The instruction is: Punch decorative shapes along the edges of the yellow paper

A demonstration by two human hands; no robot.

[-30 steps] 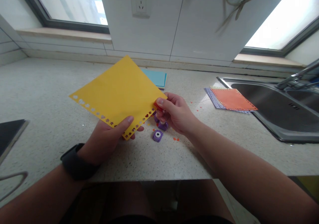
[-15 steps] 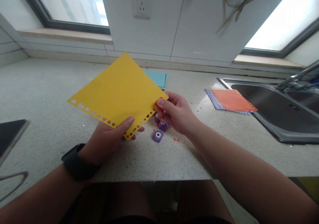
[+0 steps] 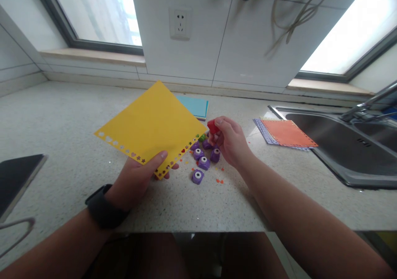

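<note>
My left hand (image 3: 144, 173) grips a yellow sheet of paper (image 3: 151, 122) by its near corner, thumb on top and fingers beneath. Small cut-out shapes, such as hearts, flowers and stars, run along the sheet's two near edges. Just off the sheet's right corner, my right hand (image 3: 229, 140) pinches a red craft punch (image 3: 212, 126) between thumb and fingers. Below it on the counter sit several purple craft punches (image 3: 204, 163) with white tops. A green punch (image 3: 202, 137) shows partly behind the sheet's edge.
Light blue paper (image 3: 194, 106) lies behind the yellow sheet. To the right, a stack topped by an orange sheet (image 3: 288, 132) with a punched border rests against the sink (image 3: 341, 146). Tiny orange paper bits (image 3: 220, 181) are scattered on the counter. A dark flat object (image 3: 18, 180) lies at left.
My right hand has drawn the red punch off the sheet's right edge, a little to the right. One more cut-out now shows near that corner. The camera view has tilted up slightly.
</note>
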